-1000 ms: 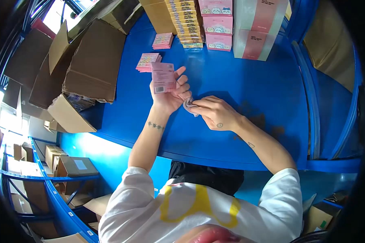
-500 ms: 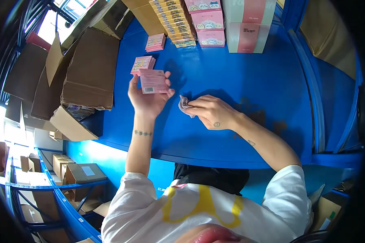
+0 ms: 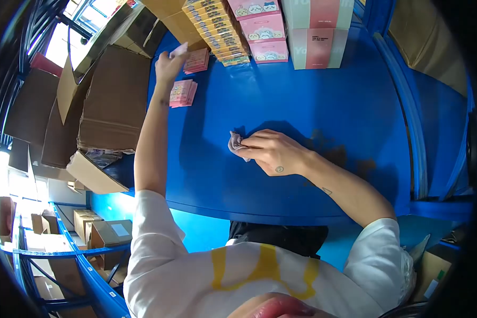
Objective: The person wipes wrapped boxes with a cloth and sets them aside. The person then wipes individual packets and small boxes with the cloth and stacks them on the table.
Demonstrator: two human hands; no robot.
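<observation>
My left hand (image 3: pixel 169 66) is stretched out to the upper left, its fingers closed on a pale pink packet (image 3: pixel 179 51), seen almost edge-on. Just beside it lies a small stack of pink packets (image 3: pixel 196 60), and a second stack of pink packets (image 3: pixel 182 93) rests below, by my forearm. Over the middle of the blue table (image 3: pixel 302 100), my right hand (image 3: pixel 273 152) pinches a crumpled greyish cloth (image 3: pixel 235 143) between thumb and fingers.
Yellow boxes (image 3: pixel 217 32), pink boxes (image 3: pixel 269 51) and tall pink-and-white boxes (image 3: pixel 320 49) stand stacked at the back. Open cardboard boxes (image 3: pixel 111 100) line the left side. A blue rail (image 3: pixel 403 111) runs along the right.
My left hand has moved up and left with the packet, away from my right hand, to beside the upper stack. My right hand keeps the cloth in nearly the same place.
</observation>
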